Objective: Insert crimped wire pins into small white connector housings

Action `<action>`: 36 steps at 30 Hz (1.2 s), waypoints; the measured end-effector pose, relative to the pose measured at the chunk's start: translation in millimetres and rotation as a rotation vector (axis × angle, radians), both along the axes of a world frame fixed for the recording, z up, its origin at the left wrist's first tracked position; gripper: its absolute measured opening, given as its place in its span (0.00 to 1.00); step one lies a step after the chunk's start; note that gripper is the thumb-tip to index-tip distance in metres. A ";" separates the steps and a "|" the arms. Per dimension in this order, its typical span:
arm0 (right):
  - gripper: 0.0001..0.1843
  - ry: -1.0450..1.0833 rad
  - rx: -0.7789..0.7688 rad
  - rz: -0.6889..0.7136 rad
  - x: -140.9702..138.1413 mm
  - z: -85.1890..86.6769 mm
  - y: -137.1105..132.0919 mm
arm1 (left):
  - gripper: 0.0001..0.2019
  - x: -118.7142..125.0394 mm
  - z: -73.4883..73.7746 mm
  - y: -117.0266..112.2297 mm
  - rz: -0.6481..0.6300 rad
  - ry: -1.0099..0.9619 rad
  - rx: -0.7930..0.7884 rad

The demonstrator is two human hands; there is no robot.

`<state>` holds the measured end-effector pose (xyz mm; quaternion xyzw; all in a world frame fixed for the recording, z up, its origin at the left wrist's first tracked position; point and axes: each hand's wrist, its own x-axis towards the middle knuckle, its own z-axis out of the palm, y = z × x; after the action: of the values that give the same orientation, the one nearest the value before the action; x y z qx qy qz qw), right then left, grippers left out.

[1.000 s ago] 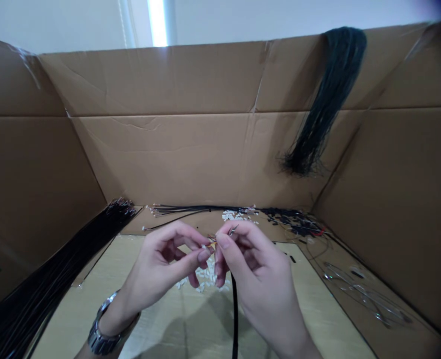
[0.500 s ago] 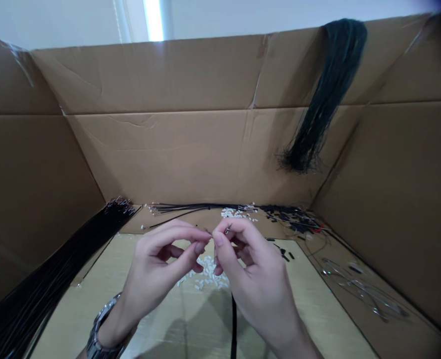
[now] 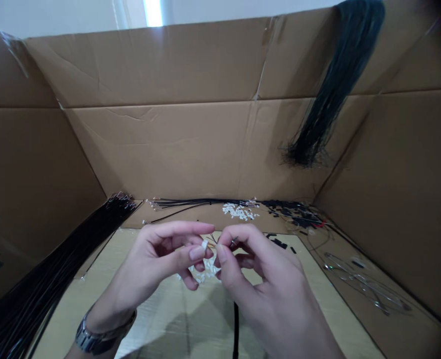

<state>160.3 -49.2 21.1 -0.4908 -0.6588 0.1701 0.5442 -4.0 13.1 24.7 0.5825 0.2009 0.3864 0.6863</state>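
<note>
My left hand (image 3: 160,264) pinches a small white plastic connector (image 3: 204,245) between thumb and fingers. My right hand (image 3: 265,284) pinches the thin wire ends of a black cable (image 3: 235,329) that hangs down between my wrists toward me. The two pinches meet just above a small heap of white connectors (image 3: 204,271) on the pale table top (image 3: 153,319). A metal watch (image 3: 93,339) sits on my left wrist.
Cardboard walls (image 3: 175,144) enclose the table on three sides. A thick bundle of black cables (image 3: 52,279) lies along the left. More cables (image 3: 190,204), white connectors (image 3: 238,212) and black bits (image 3: 295,214) lie at the back. A black wire tuft (image 3: 328,94) hangs over the rear right wall; loose wires (image 3: 366,289) lie at right.
Both hands have dropped slightly lower and nearer to me, still pinched together. The white connector now shows at my left fingertips. The view has tilted down a little.
</note>
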 end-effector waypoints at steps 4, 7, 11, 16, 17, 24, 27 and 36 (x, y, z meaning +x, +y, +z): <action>0.06 0.007 0.009 -0.032 0.3 0.5 -3.5 | 0.08 -0.5 -1.6 0.7 -0.040 -0.025 -0.062; 0.07 -0.010 0.046 -0.067 0.7 1.0 -4.4 | 0.09 1.9 -1.5 0.1 -0.034 -0.037 -0.074; 0.07 -0.018 0.048 -0.069 1.5 0.1 -4.0 | 0.09 4.5 -1.5 0.6 -0.013 -0.029 -0.072; 0.06 -0.047 0.109 -0.067 0.8 -2.9 -3.9 | 0.07 4.8 -2.6 1.0 -0.006 -0.021 -0.073; 0.06 -0.056 0.121 -0.070 0.5 -3.0 -4.1 | 0.07 4.7 -2.8 1.0 -0.006 -0.021 -0.070; 0.06 -0.069 0.177 -0.093 -1.3 -0.4 -5.3 | 0.06 4.7 -2.9 0.2 0.008 -0.007 -0.054; 0.07 -0.068 0.188 -0.102 -3.0 -0.2 -6.6 | 0.05 5.8 -2.6 0.0 0.023 0.005 -0.061; 0.08 -0.130 0.262 -0.175 -6.4 -3.9 -7.4 | 0.05 5.8 -4.0 1.6 0.051 0.026 -0.050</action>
<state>153.9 -56.7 17.3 -0.4811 -0.6640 0.0026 0.5724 1.7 14.7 20.7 0.5649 0.2338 0.3911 0.6880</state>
